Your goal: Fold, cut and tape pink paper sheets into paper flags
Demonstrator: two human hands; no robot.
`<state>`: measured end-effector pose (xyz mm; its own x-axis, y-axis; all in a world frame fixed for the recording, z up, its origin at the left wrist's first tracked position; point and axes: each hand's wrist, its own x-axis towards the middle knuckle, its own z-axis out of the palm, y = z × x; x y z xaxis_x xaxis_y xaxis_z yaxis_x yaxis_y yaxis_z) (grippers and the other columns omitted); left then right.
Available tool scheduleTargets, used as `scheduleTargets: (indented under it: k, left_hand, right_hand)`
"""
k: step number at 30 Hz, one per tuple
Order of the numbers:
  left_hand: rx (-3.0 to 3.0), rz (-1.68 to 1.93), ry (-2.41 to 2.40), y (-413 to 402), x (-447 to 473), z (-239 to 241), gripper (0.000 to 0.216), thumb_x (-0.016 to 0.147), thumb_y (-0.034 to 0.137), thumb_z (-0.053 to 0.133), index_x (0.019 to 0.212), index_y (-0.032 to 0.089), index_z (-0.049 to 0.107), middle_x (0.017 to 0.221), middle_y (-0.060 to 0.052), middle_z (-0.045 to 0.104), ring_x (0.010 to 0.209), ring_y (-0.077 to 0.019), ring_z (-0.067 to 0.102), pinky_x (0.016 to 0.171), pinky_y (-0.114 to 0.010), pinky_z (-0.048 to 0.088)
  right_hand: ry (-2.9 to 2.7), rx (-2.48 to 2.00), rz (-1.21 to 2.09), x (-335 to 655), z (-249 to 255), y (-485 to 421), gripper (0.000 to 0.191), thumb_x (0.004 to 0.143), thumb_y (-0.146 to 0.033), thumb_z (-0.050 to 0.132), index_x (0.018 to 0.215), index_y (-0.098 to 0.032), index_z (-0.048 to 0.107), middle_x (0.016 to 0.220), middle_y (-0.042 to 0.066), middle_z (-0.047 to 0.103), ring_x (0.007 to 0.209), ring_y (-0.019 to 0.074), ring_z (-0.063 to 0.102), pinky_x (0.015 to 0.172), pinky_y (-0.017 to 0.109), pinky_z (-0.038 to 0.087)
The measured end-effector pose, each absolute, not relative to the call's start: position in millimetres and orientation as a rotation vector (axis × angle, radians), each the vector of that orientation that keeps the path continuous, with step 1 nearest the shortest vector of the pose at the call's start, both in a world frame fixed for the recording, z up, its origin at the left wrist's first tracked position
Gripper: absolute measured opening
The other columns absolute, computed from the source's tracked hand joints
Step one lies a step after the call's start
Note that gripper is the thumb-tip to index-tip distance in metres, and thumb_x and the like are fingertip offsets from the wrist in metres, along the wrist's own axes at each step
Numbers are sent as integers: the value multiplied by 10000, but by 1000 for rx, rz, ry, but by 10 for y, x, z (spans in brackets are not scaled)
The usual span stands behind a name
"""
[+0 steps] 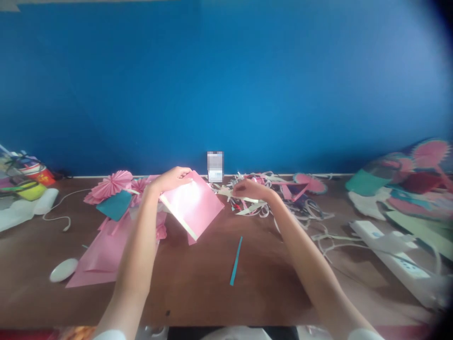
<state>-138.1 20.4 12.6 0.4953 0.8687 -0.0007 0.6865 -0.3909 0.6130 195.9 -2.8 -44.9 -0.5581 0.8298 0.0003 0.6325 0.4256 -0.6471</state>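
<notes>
My left hand (177,178) grips a square sheet of pink paper (198,203) by its upper left edge, thumb on top. The sheet is tilted above the table, shines in the light, and has a pale strip (180,219) along its lower left edge. My right hand (249,190) is over a tangled pile of paper strips (264,208), its fingers bent and pressed together. Pale strips lie right by those fingertips, and I cannot make out whether one is pinched. A narrow teal paper strip (236,260) lies on the table between my forearms.
Pink folded paper fans (111,186), a teal piece (115,205) and pink sheets (102,252) lie left, near a white oval object (63,270). A phone (215,166) leans against the blue wall. At right are a power strip (392,257), cables and more coloured paper (370,182).
</notes>
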Motion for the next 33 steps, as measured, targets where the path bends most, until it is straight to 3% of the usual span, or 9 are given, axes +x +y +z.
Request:
scheduleTargets:
  k: [3, 5, 8, 10, 12, 16, 19, 25, 33]
  left_hand:
    - [2166, 470, 1267, 192, -1418, 146, 509, 815, 558, 576, 1166, 193, 633, 1194, -66, 683, 1030, -249, 645, 817, -288, 493]
    - [2158, 486, 1262, 167, -1413, 169, 511, 791, 569, 597, 1140, 200, 651, 1169, -60, 695, 1024, -256, 647, 815, -297, 501]
    - [2149, 517, 1270, 116, -1378, 208, 505, 746, 577, 636, 1064, 187, 682, 1042, -60, 721, 945, -264, 655, 762, -308, 508]
    - [2132, 538, 1263, 88, -1351, 226, 498, 720, 572, 659, 1022, 177, 691, 942, -54, 718, 870, -255, 651, 714, -307, 503]
    - [2107, 551, 1236, 70, -1333, 232, 489, 706, 562, 676, 1003, 173, 691, 887, -45, 707, 826, -242, 644, 680, -299, 494]
    - [2061, 546, 1173, 63, -1345, 217, 473, 717, 529, 693, 1026, 171, 683, 911, -48, 706, 844, -236, 647, 674, -289, 494]
    - [2021, 527, 1143, 82, -1384, 194, 447, 768, 504, 676, 1075, 179, 662, 976, -55, 708, 897, -237, 656, 696, -290, 501]
    - [2034, 587, 1074, 146, -1512, 175, 381, 824, 475, 657, 1054, 171, 649, 1034, -65, 702, 899, -208, 657, 713, -273, 491]
    - [1890, 953, 1087, 183, -1797, 174, 341, 774, 441, 740, 935, 156, 647, 913, -44, 699, 825, -171, 653, 730, -244, 499]
  right_hand:
    - [-2302, -1325, 770, 2009, -459, 2, 260, 831, -355, 556, 807, -155, 720, 738, 24, 670, 666, 146, 551, 609, 254, 394]
    - [-2222, -1291, 785, 1988, -448, -4, 251, 825, -366, 589, 843, -165, 738, 912, 60, 725, 796, 185, 607, 694, 280, 441]
    - [-2128, -1119, 1073, 1894, -438, -41, 265, 817, -409, 641, 886, -177, 750, 1236, 81, 675, 1007, 231, 623, 842, 320, 464]
    - [-2104, -949, 1340, 1817, -462, -66, 293, 815, -435, 664, 917, -174, 749, 1318, 78, 630, 1116, 239, 596, 916, 327, 451]
    - [-2072, -832, 1517, 1754, -511, -77, 314, 808, -453, 683, 920, -165, 743, 1258, 77, 660, 1115, 228, 594, 910, 316, 453]
    - [-2001, -792, 1664, 1728, -597, -73, 298, 806, -451, 693, 844, -156, 714, 928, 43, 713, 772, 145, 606, 653, 251, 443]
    - [-1905, -724, 1751, 1784, -608, -67, 272, 827, -415, 679, 811, -143, 689, 796, 31, 686, 676, 124, 580, 582, 237, 411]
    - [-1719, -762, 1769, 1957, -635, 3, 221, 782, -365, 712, 733, -161, 642, 696, 22, 655, 649, 141, 600, 616, 259, 452]
    - [-1846, -1006, 1448, 2146, -435, -54, 258, 765, -408, 672, 682, -166, 648, 673, 10, 630, 601, 124, 544, 561, 245, 393]
